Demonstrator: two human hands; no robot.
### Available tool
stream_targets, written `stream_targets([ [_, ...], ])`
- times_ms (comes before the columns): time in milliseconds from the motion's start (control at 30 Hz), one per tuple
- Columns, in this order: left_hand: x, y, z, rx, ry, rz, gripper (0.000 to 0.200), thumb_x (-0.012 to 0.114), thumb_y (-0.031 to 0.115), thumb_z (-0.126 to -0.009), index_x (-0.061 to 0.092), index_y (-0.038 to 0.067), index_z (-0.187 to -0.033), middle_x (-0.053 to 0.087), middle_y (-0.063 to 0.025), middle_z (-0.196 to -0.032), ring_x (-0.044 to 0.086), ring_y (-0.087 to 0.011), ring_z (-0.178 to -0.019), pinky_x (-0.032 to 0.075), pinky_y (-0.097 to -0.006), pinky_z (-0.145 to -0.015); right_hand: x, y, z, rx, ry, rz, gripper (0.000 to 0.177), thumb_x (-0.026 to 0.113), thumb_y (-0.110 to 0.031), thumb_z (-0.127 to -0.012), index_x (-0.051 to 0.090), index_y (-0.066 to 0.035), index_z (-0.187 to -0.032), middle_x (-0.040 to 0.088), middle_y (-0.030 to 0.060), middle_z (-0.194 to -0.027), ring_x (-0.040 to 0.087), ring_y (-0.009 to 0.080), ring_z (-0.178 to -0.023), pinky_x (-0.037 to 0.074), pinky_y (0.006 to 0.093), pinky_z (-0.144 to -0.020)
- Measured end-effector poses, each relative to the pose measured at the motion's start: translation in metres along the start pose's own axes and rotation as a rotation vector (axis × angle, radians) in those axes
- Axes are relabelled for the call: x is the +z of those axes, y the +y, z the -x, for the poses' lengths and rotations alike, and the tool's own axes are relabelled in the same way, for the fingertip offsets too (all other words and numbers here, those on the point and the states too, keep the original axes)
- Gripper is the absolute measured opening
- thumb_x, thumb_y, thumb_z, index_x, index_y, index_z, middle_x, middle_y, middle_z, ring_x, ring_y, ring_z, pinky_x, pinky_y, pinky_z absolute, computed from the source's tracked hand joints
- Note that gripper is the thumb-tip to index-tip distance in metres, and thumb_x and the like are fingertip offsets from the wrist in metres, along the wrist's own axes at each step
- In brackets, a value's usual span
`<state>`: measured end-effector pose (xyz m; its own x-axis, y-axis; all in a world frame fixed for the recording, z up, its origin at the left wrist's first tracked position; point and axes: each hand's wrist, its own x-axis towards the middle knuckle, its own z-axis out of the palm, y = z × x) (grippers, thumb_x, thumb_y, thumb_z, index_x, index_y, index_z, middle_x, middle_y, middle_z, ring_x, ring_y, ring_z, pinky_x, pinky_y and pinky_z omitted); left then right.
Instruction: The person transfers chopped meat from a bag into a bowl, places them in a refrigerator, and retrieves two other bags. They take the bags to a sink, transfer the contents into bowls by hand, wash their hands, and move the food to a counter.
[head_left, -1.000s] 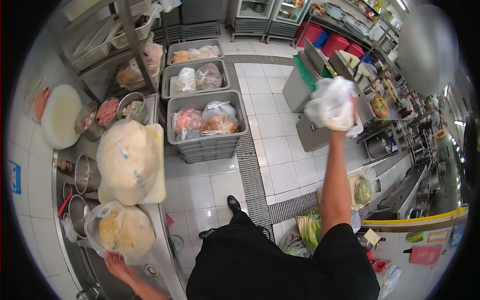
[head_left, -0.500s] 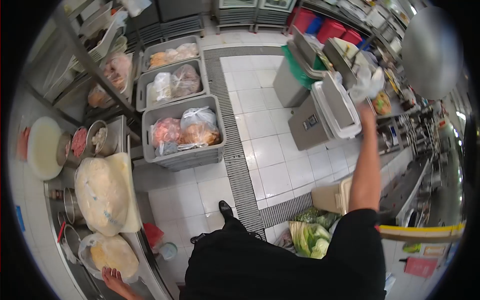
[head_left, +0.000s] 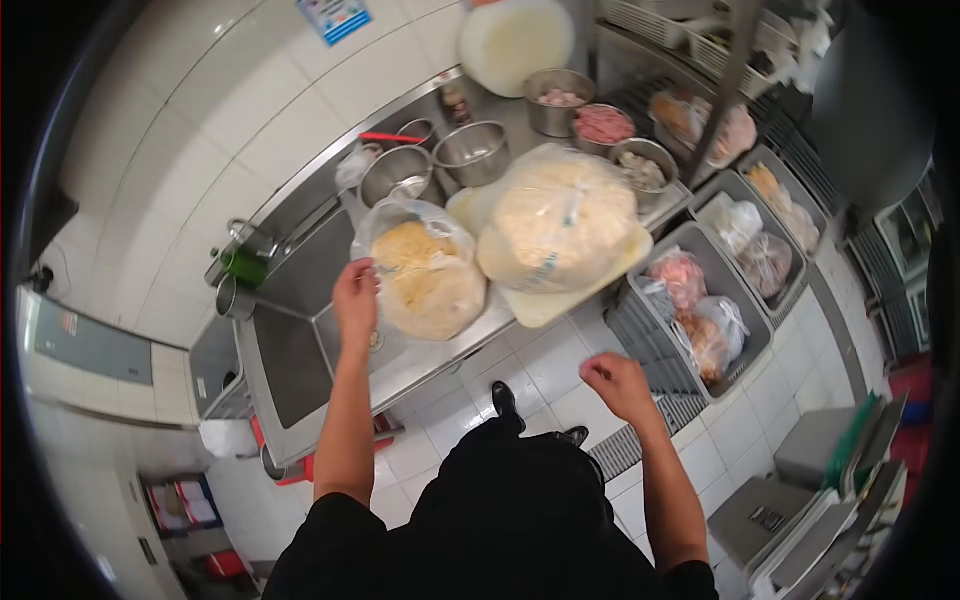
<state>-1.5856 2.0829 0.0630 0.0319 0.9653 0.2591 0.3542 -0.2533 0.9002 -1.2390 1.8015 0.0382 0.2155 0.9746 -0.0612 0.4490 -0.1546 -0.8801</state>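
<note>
A clear plastic bag [head_left: 430,285] with pale yellow, crumbly-looking contents rests on the metal sink counter. At its left edge is my left hand [head_left: 355,298], fingers bent and closed against the plastic. To the right, a bigger full plastic bag [head_left: 560,220] of pale contents lies on a white cutting board [head_left: 535,308]. My right hand [head_left: 618,385] hangs in the air over the floor, in front of the counter. Its fingers are curled in, and nothing shows in them.
Behind the bags stand metal bowls [head_left: 472,150] and pots, one with pink minced meat [head_left: 603,124]. A sink basin [head_left: 290,355] lies to the left. Grey crates [head_left: 735,385] of bagged food stand on the floor at right, with lidded bins [head_left: 765,520] at lower right.
My view has swung left to the sink counter. My right hand has come back from the bins, where it was beside whitish plastic. My left hand stays by the smaller bag.
</note>
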Motion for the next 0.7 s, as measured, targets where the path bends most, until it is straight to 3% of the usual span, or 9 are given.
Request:
stream_targets([
  [133, 0.018, -0.026, -0.008, 0.087, -0.138, -0.341, 0.022, 0.061, 0.008, -0.086, 0.066, 0.008, -0.108, 0.067, -0.0112, -0.101, 0.066, -0.0218, -0.087, 0.052, -0.0305, -0.078, 0.028, -0.103, -0.093, -0.252, -0.066, 0.039, 0.016, 0.064, -0.017, -0.085, 0.069, -0.003, -0.092, 0.065, 0.0136, -0.085, 0.064, 0.0277, -0.073, 0.049, 0.0356, -0.067],
  [200, 0.023, -0.041, -0.019, 0.236, -0.226, -0.472, 0.023, 0.064, 0.011, -0.082, 0.068, 0.008, -0.105, 0.061, -0.014, -0.122, 0.058, -0.0309, -0.111, 0.047, -0.0403, -0.093, 0.065, -0.121, -0.141, -0.336, -0.107, 0.102, 0.017, 0.063, -0.016, -0.085, 0.068, -0.004, -0.095, 0.065, 0.0131, -0.089, 0.064, 0.0276, -0.077, 0.05, 0.0366, -0.069],
  [267, 0.026, -0.047, -0.017, 0.268, -0.232, -0.632, 0.025, 0.065, 0.013, -0.08, 0.068, 0.008, -0.104, 0.056, -0.0145, -0.128, 0.05, -0.0344, -0.119, 0.042, -0.0447, -0.098, 0.109, -0.13, -0.182, -0.407, -0.144, 0.159, 0.019, 0.062, -0.016, -0.084, 0.068, -0.005, -0.099, 0.066, 0.0126, -0.093, 0.065, 0.0276, -0.081, 0.051, 0.0376, -0.072],
  [333, 0.018, -0.047, -0.015, 0.303, -0.256, -0.786, 0.026, 0.067, 0.015, -0.078, 0.069, 0.009, -0.103, 0.051, -0.0151, -0.134, 0.042, -0.0378, -0.127, 0.036, -0.0491, -0.104, 0.152, -0.125, -0.215, -0.681, 0.001, 0.375, 0.021, 0.059, -0.013, -0.084, 0.066, -0.006, -0.102, 0.066, 0.0118, -0.098, 0.064, 0.0281, -0.09, 0.052, 0.0397, -0.078],
  [367, 0.012, -0.046, -0.013, 0.264, -0.334, -0.772, 0.029, 0.068, 0.016, -0.077, 0.069, 0.009, -0.105, 0.049, -0.0151, -0.136, 0.038, -0.0409, -0.128, 0.035, -0.0516, -0.103, 0.166, -0.115, -0.23, -0.668, -0.019, 0.387, 0.021, 0.059, -0.013, -0.084, 0.066, -0.006, -0.102, 0.066, 0.0118, -0.098, 0.064, 0.0281, -0.09, 0.052, 0.0397, -0.078],
  [433, 0.005, -0.057, -0.009, 0.214, -0.424, -0.743, 0.031, 0.069, 0.017, -0.076, 0.068, 0.009, -0.106, 0.046, -0.0151, -0.138, 0.034, -0.044, -0.13, 0.033, -0.054, -0.103, 0.187, -0.101, -0.252, -0.266, -0.075, 0.808, 0.027, 0.063, -0.016, -0.083, 0.064, -0.007, -0.108, 0.062, 0.0105, -0.116, 0.06, 0.028, -0.104, 0.051, 0.041, -0.085],
  [500, 0.005, -0.066, -0.009, 0.308, -0.287, -0.633, 0.033, 0.069, 0.016, -0.075, 0.067, 0.008, -0.108, 0.054, -0.0137, -0.127, 0.044, -0.039, -0.121, 0.038, -0.0491, -0.099, 0.186, -0.096, -0.263, -0.249, -0.099, 0.846, 0.025, 0.063, -0.017, -0.082, 0.065, -0.006, -0.104, 0.064, 0.013, -0.111, 0.062, 0.0298, -0.099, 0.051, 0.0411, -0.083],
  [567, 0.014, -0.063, -0.014, 0.26, -0.273, -0.503, 0.032, 0.069, 0.016, -0.075, 0.067, 0.008, -0.106, 0.056, -0.0127, -0.119, 0.048, -0.0363, -0.114, 0.041, -0.0461, -0.094, 0.187, -0.094, -0.269, -0.269, -0.099, 0.742, 0.017, 0.059, -0.018, -0.083, 0.066, -0.004, -0.09, 0.067, 0.0138, -0.091, 0.066, 0.0305, -0.087, 0.053, 0.0409, -0.076],
  [700, 0.043, -0.054, -0.033, 0.19, -0.3, -0.351, 0.027, 0.068, 0.018, -0.077, 0.067, 0.006, -0.101, 0.06, -0.0113, -0.096, 0.058, -0.0301, -0.092, 0.048, -0.0389, -0.076, 0.178, -0.139, -0.3, -0.155, -0.344, 0.476, 0.022, 0.06, -0.02, -0.082, 0.069, -0.003, -0.093, 0.069, 0.0164, -0.087, 0.066, 0.0324, -0.082, 0.052, 0.0415, -0.074],
])
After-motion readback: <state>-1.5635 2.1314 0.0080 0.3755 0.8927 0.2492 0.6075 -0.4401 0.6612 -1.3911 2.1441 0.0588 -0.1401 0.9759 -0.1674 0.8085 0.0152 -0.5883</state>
